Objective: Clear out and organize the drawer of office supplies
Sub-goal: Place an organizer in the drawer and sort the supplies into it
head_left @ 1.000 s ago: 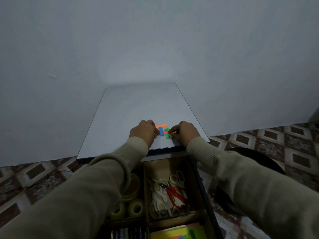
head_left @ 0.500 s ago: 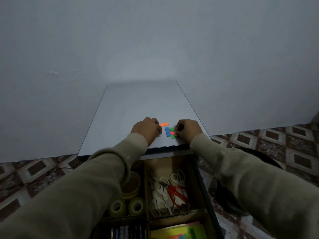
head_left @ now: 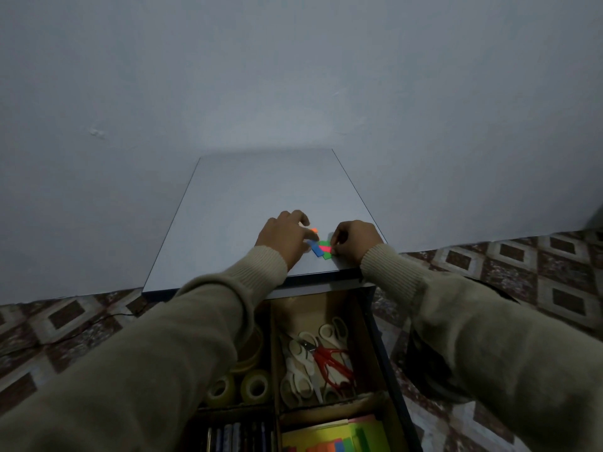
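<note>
Hands at work on the white surface (head_left: 261, 190) above the open drawer (head_left: 386, 360); step in hand, by my read, is sorting the small sticky flags (head_left: 321, 250) taken out of it; left hand (head_left: 287, 234) has fingers mostly straight, tips touching the flags by the blue strip, holding nothing; an orange flag (head_left: 314, 229) peeks just past its fingers; right hand (head_left: 355, 239) is curled, fingertips pinching the edge of the pink/green flags at the surface's front right.

Flags are thin, flat, neon strips, overlapping in a loose fan, blue over green w/ pink on top; prob. slippery and light, so next move calls for a fine pinch to square them into one stack, then carry them to a compartment; can't tell which one.

Drawer itself sits below the surface's front edge, divided w/ brown cardboard-like walls; tape rolls (head_left: 241, 388), glossy, round, in the left bay; scissors (head_left: 321, 363), white handles plus one red pair, jumbled in the right bay; coloured paper (head_left: 339, 440) nearest; dark pens (head_left: 235, 437) beside it; patterned tile floor (head_left: 522, 272) around.
</note>
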